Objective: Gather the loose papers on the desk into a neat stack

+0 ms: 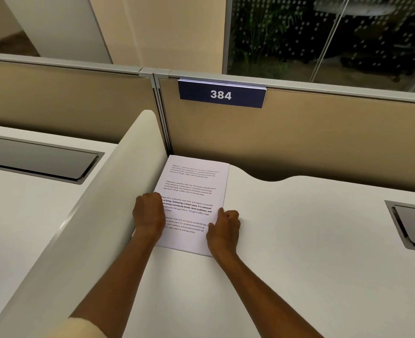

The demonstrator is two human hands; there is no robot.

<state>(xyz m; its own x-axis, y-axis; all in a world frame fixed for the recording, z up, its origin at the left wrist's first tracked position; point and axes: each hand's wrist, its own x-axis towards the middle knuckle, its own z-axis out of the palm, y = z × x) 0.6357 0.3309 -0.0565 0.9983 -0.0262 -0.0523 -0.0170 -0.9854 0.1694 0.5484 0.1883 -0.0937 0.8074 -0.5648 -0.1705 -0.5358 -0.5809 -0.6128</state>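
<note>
A stack of printed white papers [193, 191] lies on the white desk [299, 240], pushed into the corner where the curved side divider meets the tan back panel. The sheets look aligned, with only the top page's text showing. My left hand [148, 211] rests curled on the stack's left edge, against the divider. My right hand [224, 228] is curled at the stack's right edge, thumb on the paper. Whether either hand pinches the sheets or only presses on them is unclear.
A white curved divider [118, 191] runs along the left of the stack. The tan partition [323, 132] behind carries a blue sign reading 384 [222, 94]. Grey cable hatches sit on the neighbouring desk at left [38, 157] and at the desk's right [413, 225].
</note>
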